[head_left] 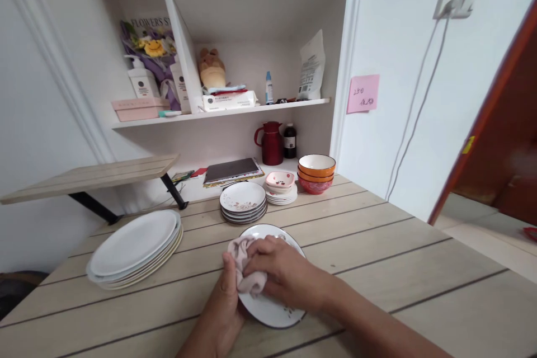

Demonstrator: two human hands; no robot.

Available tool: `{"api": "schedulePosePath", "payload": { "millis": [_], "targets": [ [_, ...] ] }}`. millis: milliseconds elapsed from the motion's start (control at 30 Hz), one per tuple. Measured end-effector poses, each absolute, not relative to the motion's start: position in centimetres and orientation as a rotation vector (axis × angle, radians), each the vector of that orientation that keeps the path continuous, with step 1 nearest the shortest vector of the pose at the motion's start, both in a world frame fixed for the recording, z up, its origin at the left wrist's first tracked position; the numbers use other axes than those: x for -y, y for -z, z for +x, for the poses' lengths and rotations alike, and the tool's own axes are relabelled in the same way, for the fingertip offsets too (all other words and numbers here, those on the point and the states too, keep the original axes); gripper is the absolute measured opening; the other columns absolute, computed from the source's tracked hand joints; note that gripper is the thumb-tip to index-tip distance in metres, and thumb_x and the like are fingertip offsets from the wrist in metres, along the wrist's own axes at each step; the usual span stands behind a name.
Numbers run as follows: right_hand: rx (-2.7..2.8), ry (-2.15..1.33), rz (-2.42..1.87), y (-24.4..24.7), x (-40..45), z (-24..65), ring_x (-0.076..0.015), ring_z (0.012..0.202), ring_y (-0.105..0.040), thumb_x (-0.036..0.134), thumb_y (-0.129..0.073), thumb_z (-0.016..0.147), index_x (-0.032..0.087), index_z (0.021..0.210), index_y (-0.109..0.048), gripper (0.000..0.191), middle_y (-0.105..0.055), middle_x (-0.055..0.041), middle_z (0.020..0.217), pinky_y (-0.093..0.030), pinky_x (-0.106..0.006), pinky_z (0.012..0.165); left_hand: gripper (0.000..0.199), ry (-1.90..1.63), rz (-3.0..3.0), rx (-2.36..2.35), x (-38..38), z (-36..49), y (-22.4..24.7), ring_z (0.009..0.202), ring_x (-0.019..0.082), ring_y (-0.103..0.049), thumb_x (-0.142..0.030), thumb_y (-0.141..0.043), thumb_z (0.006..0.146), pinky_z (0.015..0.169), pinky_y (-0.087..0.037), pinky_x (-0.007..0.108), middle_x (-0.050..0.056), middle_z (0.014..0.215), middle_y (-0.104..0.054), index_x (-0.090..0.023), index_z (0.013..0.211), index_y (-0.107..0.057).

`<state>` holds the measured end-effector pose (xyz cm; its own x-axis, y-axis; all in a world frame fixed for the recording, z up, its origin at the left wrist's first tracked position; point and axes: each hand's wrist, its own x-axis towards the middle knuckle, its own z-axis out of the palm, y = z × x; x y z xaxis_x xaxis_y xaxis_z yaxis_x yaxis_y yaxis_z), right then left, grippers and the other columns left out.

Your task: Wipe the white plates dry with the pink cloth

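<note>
A white plate [274, 313] with a dark rim and a small printed pattern is held over the table, near its front. My left hand [229, 296] grips this plate at its left edge, thumb up and the other fingers hidden beneath. Bunched in my right hand [285, 268] is a pale pink cloth [251, 282], pressed on the plate's upper face. Just behind stands a stack of similar flowered plates [243, 198]. To the left lies a stack of large white oval plates [134, 246].
Small dishes [281, 184] and stacked orange and red bowls [316, 170] stand at the table's back. Behind them are a dark red jug [272, 144], a dark bottle [289, 141] and a laptop-like slab [232, 170]. A raised wooden shelf [96, 175] stands at the left.
</note>
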<state>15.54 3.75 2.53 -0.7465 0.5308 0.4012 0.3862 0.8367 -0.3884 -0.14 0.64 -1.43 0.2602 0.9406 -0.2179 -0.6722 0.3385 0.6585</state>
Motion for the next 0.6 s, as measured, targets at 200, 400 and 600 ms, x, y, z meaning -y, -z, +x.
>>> {"api": "schedulePosePath", "payload": {
  "millis": [200, 400, 600],
  "targets": [
    [2.416, -0.147, -1.322, -2.2, -5.4, 16.9, -0.0236, 0.101, -0.056, 0.022, -0.05, 0.083, 0.029, 0.119, -0.055, 0.037, -0.054, -0.0077, 0.12, -0.042, -0.033, 0.077, 0.078, -1.125, 0.483, -0.769, -0.5, -0.3, 0.9, 0.121, 0.03, -0.054, -0.067, -0.047, 0.078, 0.104, -0.037, 0.044, 0.016, 0.123, -0.065, -0.018, 0.138, -0.044],
    [2.676, -0.124, -1.432, -4.1, -3.6, 19.6, -0.0243, 0.08, -0.063, 0.021, -0.06, 0.069, 0.024, 0.096, -0.063, 0.027, -0.065, -0.007, 0.097, -0.038, -0.029, 0.061, 0.069, -1.146, 0.507, -0.761, -1.0, -0.3, 1.3, 0.123, 0.03, -0.052, -0.057, -0.046, 0.084, 0.105, -0.036, 0.045, 0.016, 0.123, -0.064, -0.016, 0.139, -0.042],
    [2.78, -0.422, -0.702, -3.8, -1.1, 17.1, -0.0161, 0.077, -0.059, 0.027, -0.059, 0.075, 0.026, 0.092, -0.063, 0.017, -0.063, 0.0, 0.094, -0.037, -0.024, 0.062, 0.071, -1.005, 0.457, -0.713, -0.4, -0.5, 0.7, 0.117, 0.032, -0.057, -0.061, -0.043, 0.084, 0.101, -0.041, 0.044, 0.017, 0.119, -0.067, -0.013, 0.136, -0.047]
  ]
}}
